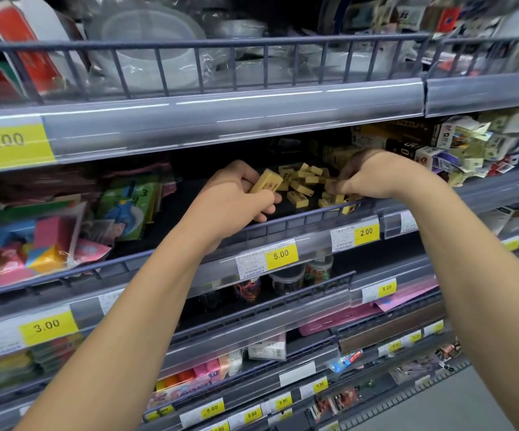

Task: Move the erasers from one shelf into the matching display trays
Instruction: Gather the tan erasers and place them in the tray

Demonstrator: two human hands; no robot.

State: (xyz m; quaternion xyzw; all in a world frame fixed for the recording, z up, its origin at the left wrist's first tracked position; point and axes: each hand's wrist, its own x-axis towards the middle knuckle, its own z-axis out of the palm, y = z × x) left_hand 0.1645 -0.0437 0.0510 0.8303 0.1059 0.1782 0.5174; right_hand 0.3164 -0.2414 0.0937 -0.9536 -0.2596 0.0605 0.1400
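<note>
Several small yellow erasers lie loose in a heap on a dark shelf behind a low wire rail. My left hand reaches over the rail and grips a larger yellow eraser between thumb and curled fingers. My right hand is at the right side of the heap, its fingertips pinching small yellow erasers. Yellow display boxes stand at the back of the shelf, partly hidden by my right hand.
Price tags line the shelf edges. Packets of coloured paper fill the shelf to the left. Small boxed erasers pile up to the right. Clear tape rolls sit on the shelf above. Jars stand below.
</note>
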